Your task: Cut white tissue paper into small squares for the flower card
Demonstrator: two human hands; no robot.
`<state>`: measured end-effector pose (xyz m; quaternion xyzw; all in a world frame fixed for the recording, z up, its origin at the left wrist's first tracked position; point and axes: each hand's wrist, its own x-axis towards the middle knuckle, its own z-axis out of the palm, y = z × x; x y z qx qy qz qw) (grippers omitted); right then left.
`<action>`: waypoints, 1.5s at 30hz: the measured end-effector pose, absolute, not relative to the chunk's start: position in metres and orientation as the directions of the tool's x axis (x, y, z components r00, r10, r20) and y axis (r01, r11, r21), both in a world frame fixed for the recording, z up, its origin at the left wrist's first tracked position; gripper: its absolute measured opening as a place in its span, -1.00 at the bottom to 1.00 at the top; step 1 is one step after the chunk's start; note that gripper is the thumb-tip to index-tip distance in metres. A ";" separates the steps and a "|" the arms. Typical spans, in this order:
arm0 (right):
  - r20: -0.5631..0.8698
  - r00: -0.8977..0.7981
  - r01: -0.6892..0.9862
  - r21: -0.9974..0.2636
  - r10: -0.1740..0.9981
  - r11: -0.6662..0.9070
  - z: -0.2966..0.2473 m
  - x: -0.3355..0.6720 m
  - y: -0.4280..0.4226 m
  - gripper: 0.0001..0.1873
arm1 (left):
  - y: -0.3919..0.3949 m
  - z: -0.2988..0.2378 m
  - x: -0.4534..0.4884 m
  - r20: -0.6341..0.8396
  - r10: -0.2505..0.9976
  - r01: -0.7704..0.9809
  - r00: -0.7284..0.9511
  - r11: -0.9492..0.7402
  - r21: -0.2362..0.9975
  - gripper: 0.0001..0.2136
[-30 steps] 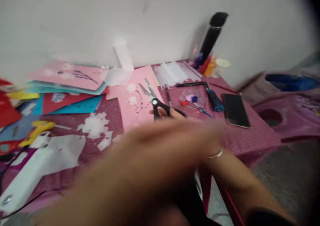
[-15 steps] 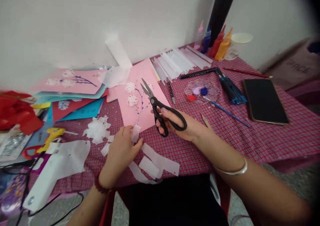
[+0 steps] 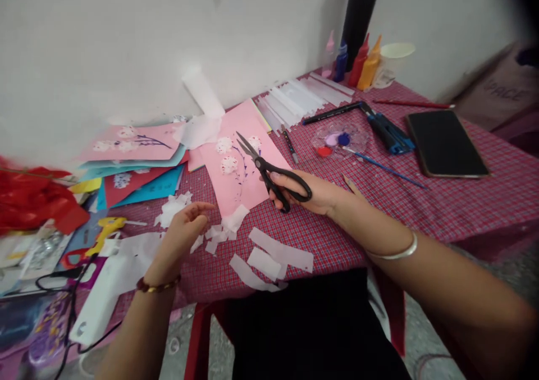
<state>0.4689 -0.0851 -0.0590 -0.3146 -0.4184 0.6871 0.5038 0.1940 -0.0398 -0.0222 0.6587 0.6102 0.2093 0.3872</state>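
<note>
Black-handled scissors (image 3: pixel 280 181) are in my right hand (image 3: pixel 305 192), with my thumb and fingers at the handles. Their slightly parted blades point up and left over a pink card (image 3: pixel 252 186) with white flowers and painted purple stems. My left hand (image 3: pixel 185 231) is just off the card's lower left, index finger stretched out, and nothing shows in it. Beyond its fingers lies a heap of cut white paper pieces (image 3: pixel 172 209). Small white scraps (image 3: pixel 219 234) lie between this hand and the card, and longer white strips (image 3: pixel 282 251) rest near the table edge.
A yellow glue gun (image 3: pixel 107 228) and a white power strip (image 3: pixel 96 298) with cables sit at left, below stacked cards (image 3: pixel 138 150). A paint palette (image 3: pixel 337 138), blue paintbrush (image 3: pixel 387 169), blue cutter (image 3: pixel 389 133) and dark notebook (image 3: pixel 448 144) occupy the right; paint bottles (image 3: pixel 357 65) stand behind.
My left hand has moved left, away from the small paper scraps at the card's lower edge, leaving a white piece there. My right hand keeps holding the scissors. The view has shifted slightly.
</note>
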 end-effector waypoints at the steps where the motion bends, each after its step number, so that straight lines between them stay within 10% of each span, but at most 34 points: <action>1: -0.008 -0.297 -0.413 -0.901 0.955 -0.136 -0.059 0.468 -0.085 -0.58 | -0.036 -0.022 0.192 -0.173 0.965 0.669 0.197 -0.004 0.743 -0.79; 9: -0.052 -0.304 -0.381 -0.908 0.951 -0.171 -0.058 0.464 -0.086 -0.53 | -0.009 -0.038 0.242 -0.212 0.846 0.825 0.489 -0.371 0.426 -0.69; 21: 0.047 -0.325 -0.444 -0.889 0.945 -0.109 -0.064 0.473 -0.093 -0.66 | -0.005 0.028 0.170 -0.339 0.871 0.423 0.357 0.173 0.890 -0.75; 36: -0.046 -0.412 -0.294 -0.938 0.910 -0.181 -0.070 0.470 -0.101 -0.69 | -0.031 0.032 0.060 -0.227 0.973 0.002 0.040 0.227 0.974 -0.76; 45: -0.106 -0.564 -0.407 -0.827 0.819 -0.387 -0.060 0.443 -0.111 -0.60 | -0.036 0.032 0.053 -0.291 0.957 -0.112 0.009 0.290 0.950 -0.42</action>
